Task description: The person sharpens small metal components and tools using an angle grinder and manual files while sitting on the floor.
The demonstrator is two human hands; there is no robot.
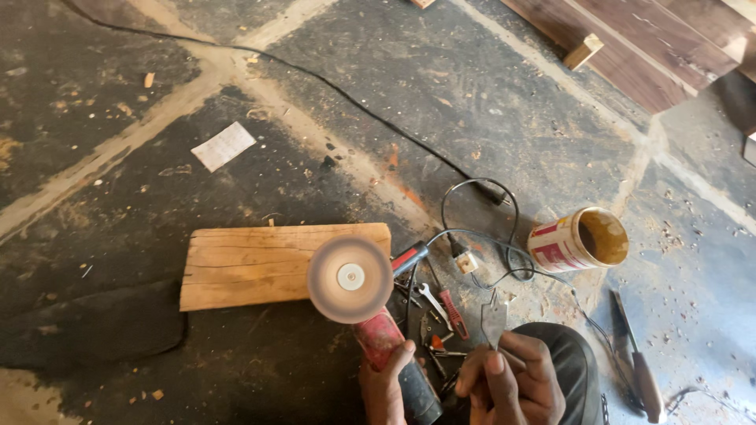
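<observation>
One open can (579, 240), brown residue inside

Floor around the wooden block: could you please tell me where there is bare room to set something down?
Bare floor lies left of and below the wooden block, and between the paper scrap and the black cable. It is crowded between the angle grinder, held by the left hand, and the tipped tin can: loose tools and cords.

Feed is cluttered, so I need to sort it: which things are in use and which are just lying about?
In use:
left hand gripping red angle grinder with its spinning disc
right hand holding small metal blade

Lying about:
wooden block
open tin
paper scrap
knife
spanner
</observation>
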